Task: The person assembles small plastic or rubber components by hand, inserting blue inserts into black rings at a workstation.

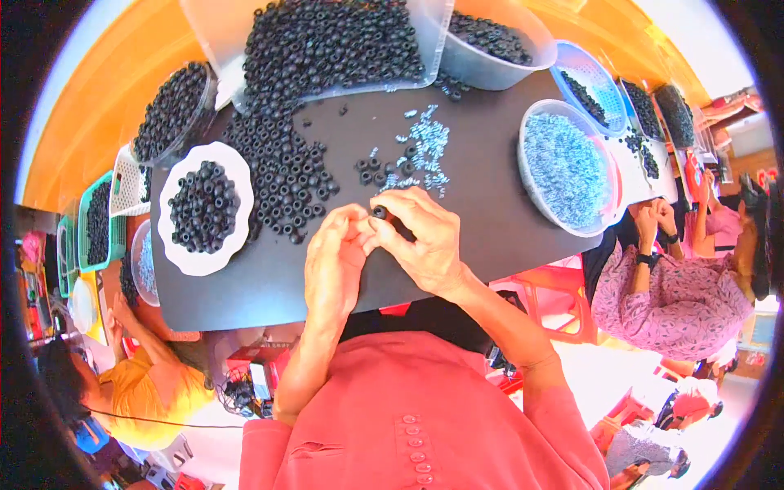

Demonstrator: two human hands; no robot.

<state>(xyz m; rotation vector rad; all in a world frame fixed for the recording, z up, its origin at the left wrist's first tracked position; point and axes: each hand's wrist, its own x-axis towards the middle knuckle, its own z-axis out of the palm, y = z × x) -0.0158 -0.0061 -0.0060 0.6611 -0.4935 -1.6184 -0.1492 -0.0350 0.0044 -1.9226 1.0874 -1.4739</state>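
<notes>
Fingers [412, 209] of my right hand [435, 253] pinch one black bead [380, 211] above the tabletop [482, 155], my left hand [331, 265] curled close with any hold hidden, the white plate's [200, 263] heap perhaps finished, many loose beads [290, 184] and pale-blue bits [429, 147] apparently left.

Black ring-shaped parts [286, 175]: plastic-looking, satin. Tabletop [482, 155]: smooth, semi-gloss. Rectangular bin [436, 37]: translucent, glossy plastic. Red shirt [351, 408]: matt cloth.
</notes>
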